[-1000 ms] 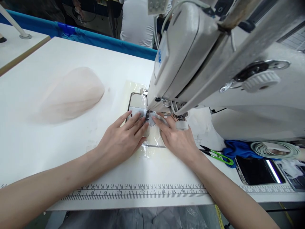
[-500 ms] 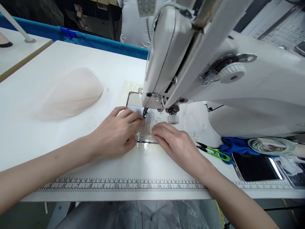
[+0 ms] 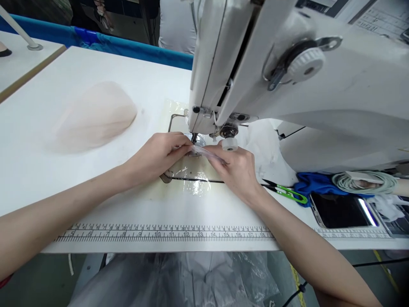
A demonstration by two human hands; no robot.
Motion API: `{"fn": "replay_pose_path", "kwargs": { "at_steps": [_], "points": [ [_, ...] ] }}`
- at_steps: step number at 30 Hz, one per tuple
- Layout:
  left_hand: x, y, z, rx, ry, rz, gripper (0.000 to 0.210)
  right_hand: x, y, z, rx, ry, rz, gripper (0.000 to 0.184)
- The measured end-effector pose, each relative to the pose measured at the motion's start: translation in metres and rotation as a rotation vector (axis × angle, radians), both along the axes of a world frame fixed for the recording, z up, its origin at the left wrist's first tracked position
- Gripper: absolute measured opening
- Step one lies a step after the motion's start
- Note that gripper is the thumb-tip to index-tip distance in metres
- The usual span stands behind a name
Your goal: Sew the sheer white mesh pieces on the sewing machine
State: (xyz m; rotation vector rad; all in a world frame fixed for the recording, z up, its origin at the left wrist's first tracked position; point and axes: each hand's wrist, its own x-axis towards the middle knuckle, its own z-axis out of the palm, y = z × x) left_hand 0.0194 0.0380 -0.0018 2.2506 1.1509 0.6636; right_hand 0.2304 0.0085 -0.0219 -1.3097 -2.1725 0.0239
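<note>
A thin, whitish, sheer piece of fabric point(image 3: 206, 152) stretches between my hands just in front of the presser foot point(image 3: 194, 137) of a white sewing machine point(image 3: 234, 64). My left hand point(image 3: 166, 153) pinches its left end, with thumb and fingertips close to the foot. Its right part is gripped by my right hand point(image 3: 238, 168), under the machine's white knob point(image 3: 229, 144). Some of the fabric is hidden by my fingers. Below both hands lies the metal needle plate, partly covered by shiny see-through tape point(image 3: 196, 187).
Sheer beige fabric point(image 3: 99, 115) lies on the table at left. To the right are green-handled thread snips point(image 3: 289, 194), a blue cloth point(image 3: 315, 185), a phone point(image 3: 343, 211) and a coiled pale cord point(image 3: 364, 185). A printed ruler point(image 3: 185, 233) runs along the front edge.
Both hands have risen from the plate and now hold the sheer fabric up between them near the foot. The taped plate beneath shows more. The whole view has shifted slightly.
</note>
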Motion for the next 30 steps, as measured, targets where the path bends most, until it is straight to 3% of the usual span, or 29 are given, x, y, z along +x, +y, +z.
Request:
{"fn": "replay_pose_path", "kwargs": {
  "at_steps": [5, 12, 18, 27, 30],
  "points": [
    [0.004, 0.004, -0.002, 0.052, 0.053, -0.046, 0.025, -0.004, 0.003, -0.003, 0.045, 0.041, -0.032, 0.05],
    [0.012, 0.007, -0.016, 0.183, 0.123, -0.01, 0.013, -0.006, 0.004, -0.006, 0.027, 0.09, -0.007, 0.046],
    [0.016, 0.007, -0.026, 0.283, 0.098, 0.035, 0.019, -0.007, 0.003, -0.009, -0.022, 0.104, -0.012, 0.043],
    [0.0, 0.005, -0.014, 0.19, 0.069, -0.136, 0.027, -0.006, 0.0, -0.005, -0.067, 0.117, 0.016, 0.038],
    [-0.005, 0.001, -0.017, 0.301, 0.112, -0.19, 0.028, -0.005, -0.002, -0.004, -0.078, 0.089, 0.051, 0.032]
  ]
}}
